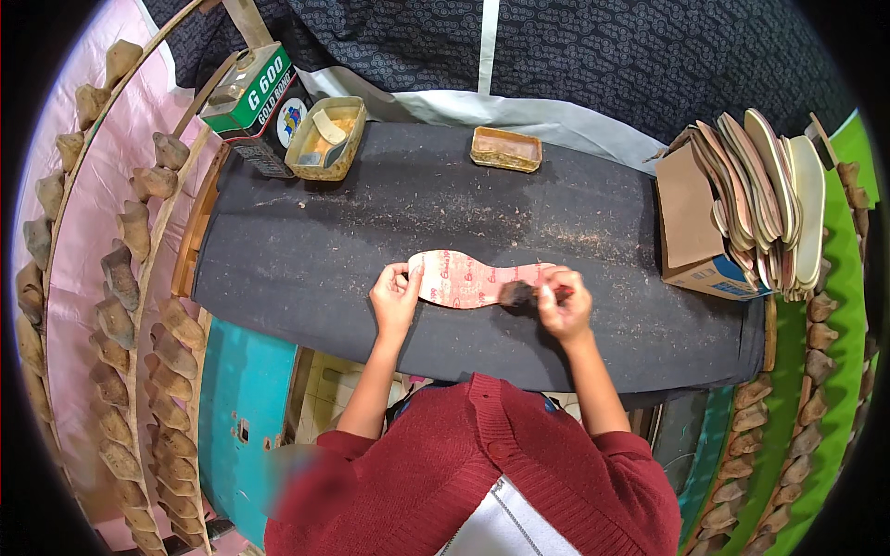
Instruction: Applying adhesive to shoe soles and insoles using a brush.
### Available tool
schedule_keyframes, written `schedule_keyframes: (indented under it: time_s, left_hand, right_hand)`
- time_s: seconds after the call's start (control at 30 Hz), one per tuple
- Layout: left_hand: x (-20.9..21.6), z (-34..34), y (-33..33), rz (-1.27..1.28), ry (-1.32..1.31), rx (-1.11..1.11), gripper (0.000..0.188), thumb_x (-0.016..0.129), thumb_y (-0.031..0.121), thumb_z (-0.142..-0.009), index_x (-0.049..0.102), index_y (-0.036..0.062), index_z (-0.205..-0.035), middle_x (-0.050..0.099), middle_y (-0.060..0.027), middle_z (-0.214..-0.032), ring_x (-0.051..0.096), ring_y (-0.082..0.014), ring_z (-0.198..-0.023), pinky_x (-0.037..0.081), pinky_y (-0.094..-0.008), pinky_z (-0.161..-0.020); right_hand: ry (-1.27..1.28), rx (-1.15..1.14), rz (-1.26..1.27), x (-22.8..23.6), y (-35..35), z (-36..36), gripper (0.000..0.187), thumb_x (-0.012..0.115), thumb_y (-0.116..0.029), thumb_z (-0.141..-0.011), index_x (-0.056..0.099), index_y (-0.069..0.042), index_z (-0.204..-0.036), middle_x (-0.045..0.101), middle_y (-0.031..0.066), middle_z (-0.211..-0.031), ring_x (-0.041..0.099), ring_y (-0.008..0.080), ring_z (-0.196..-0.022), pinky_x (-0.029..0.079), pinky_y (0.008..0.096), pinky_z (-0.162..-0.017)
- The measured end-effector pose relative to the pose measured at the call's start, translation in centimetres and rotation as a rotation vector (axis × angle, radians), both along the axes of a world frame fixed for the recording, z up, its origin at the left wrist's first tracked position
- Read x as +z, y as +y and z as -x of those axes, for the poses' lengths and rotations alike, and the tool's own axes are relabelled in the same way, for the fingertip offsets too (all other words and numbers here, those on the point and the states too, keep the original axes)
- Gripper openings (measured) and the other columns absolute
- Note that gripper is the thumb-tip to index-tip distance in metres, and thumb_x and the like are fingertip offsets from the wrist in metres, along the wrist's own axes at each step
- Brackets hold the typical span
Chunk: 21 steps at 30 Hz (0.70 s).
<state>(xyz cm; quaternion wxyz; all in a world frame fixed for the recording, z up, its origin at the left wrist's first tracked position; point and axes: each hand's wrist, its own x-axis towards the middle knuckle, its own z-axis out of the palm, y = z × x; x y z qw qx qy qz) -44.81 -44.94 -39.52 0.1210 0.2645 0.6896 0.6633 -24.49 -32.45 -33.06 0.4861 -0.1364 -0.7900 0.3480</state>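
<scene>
A pink-and-cream insole (456, 278) with red print lies across the middle of the dark work table. My left hand (397, 295) pinches its wide left end, thumb on top and fingers under the edge. At the narrower right end, my right hand (564, 304) is closed around a small dark brush (517, 294). The brush's blurred, bristly-looking head is over the insole's lower edge; whether it touches the surface I cannot tell. My right fingers partly cover the insole's right end.
Far left, a green-and-black metal can (261, 116) stands beside a yellowish tub (326, 139) with flat tools inside. A shallow tray (506, 150) sits at the back. Stacked insoles (760, 185) fill a cardboard box (688, 218) at right. Shoe lasts (119, 278) line racks on both sides. Crumbs dot the dark tabletop (371, 222).
</scene>
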Motion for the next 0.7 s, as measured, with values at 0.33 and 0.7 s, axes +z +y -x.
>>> schedule_keyframes:
  time_s: [0.33,0.7]
  left_hand:
    - [0.6,-0.2,0.1,0.014,-0.017,-0.036,0.012,0.061,0.007,-0.074,0.054,-0.0009,-0.079,0.043,0.0073,-0.055,0.034,0.0022,-0.047,0.025,-0.0129,-0.041]
    - [0.2,-0.1,-0.2,0.005,-0.016,-0.02,0.012,0.061,0.007,-0.074,0.054,-0.0014,-0.079,0.041,0.0077,-0.054,0.034,0.0022,-0.047,0.025,-0.0128,-0.041]
  right_hand:
    - [0.117,-0.082,0.054,0.5,0.0,-0.2,0.009,0.051,0.0,-0.073,0.043,-0.002,-0.075,0.052,0.0101,-0.07,0.051,0.0156,-0.059,0.041,0.0236,-0.051]
    - [-0.027,-0.038,-0.036,0.8,0.9,-2.1,0.008,0.05,0.001,-0.073,0.042,-0.001,-0.074,0.052,0.0108,-0.069,0.051,0.0159,-0.057,0.041,0.0242,-0.051]
